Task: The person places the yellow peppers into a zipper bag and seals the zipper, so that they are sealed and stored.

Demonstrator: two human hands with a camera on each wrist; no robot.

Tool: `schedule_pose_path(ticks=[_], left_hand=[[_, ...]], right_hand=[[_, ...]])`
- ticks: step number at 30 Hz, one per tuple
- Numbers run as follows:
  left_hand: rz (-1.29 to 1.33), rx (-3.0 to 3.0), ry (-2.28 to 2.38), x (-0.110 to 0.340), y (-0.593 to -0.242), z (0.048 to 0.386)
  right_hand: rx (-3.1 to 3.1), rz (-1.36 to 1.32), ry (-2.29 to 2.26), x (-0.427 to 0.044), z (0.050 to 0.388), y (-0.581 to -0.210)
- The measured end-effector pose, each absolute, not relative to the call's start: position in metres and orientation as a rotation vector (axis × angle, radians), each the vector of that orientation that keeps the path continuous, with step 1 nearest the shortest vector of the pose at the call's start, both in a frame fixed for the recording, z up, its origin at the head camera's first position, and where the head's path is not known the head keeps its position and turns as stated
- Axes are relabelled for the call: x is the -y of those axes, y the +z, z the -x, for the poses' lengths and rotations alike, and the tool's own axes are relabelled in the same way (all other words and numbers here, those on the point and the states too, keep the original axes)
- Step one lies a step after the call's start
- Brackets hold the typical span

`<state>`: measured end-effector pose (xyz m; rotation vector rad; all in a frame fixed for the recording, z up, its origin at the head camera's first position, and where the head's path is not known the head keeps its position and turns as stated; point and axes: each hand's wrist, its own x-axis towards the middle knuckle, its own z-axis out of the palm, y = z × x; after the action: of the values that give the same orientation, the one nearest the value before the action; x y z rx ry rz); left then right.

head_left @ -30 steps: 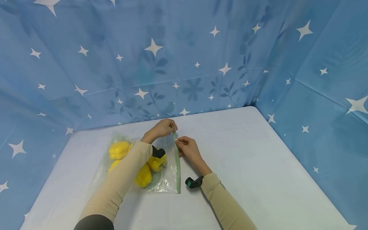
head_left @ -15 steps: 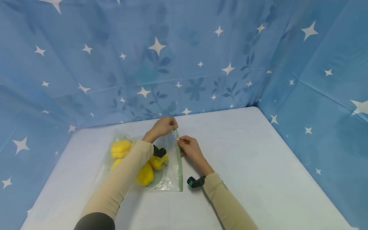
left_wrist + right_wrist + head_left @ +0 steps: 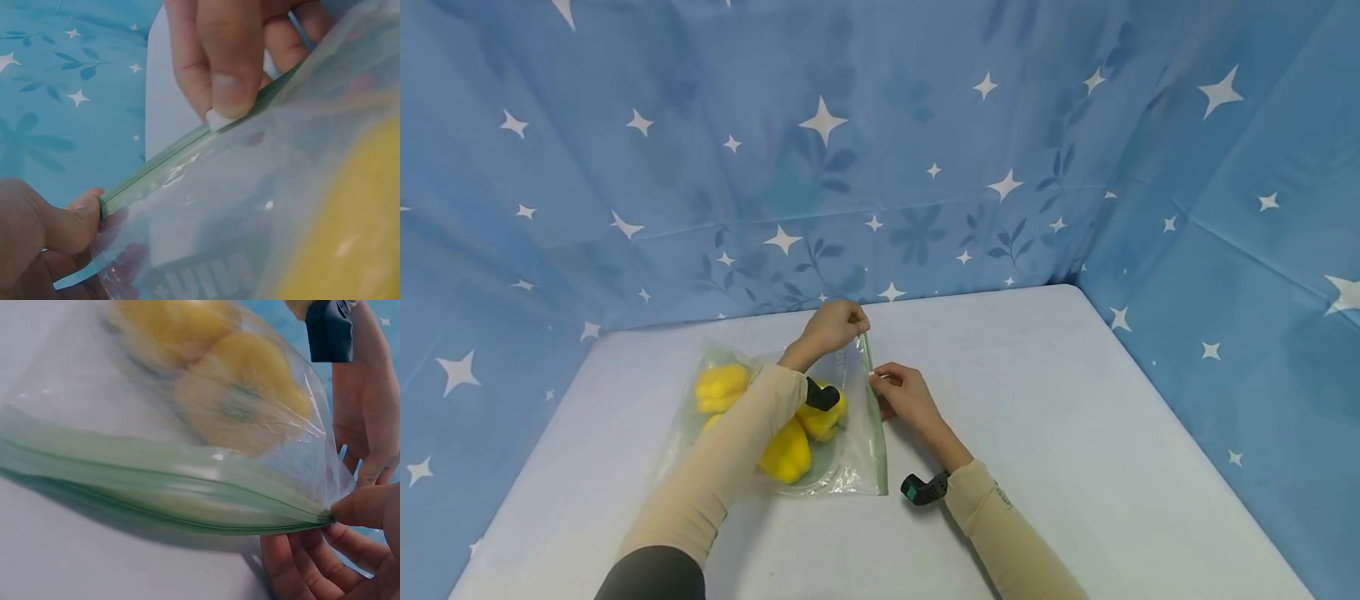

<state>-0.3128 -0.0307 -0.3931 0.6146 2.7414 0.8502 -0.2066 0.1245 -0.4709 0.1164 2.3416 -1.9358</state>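
Observation:
A clear plastic slider bag with several yellow bell peppers inside lies flat on the table, its green zip strip facing right. At the strip's far corner, the left hand pinches the bag's edge between thumb and fingers. Just nearer along the strip, the right hand pinches the small white slider, thumb on top. Between the right hand and the near corner the strip's two green edges stand apart, as the right wrist view shows. The left sleeve hides part of the peppers.
A white-covered table carries the bag left of its middle. Blue curtains with white stars hang along the table's back and sides. Each wrist wears a black camera mount.
The right hand has slid the white slider a little toward the near side along the strip, widening its gap from the left hand. The left hand keeps its pinch on the far corner.

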Motion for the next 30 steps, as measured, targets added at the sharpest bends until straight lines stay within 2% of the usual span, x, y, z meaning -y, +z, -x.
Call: schedule_pose_path(ticks=[17, 30], left_hand=[[-0.635, -2.720, 0.865, 0.034, -0.399, 0.309], [-0.706, -2.579, 0.937, 0.051, -0.391, 0.314]], right_hand=[[-2.237, -0.073, -1.824, -0.129, 0.177, -0.474], [-2.211, -0.065, -1.821, -0.136, 0.185, -0.471]])
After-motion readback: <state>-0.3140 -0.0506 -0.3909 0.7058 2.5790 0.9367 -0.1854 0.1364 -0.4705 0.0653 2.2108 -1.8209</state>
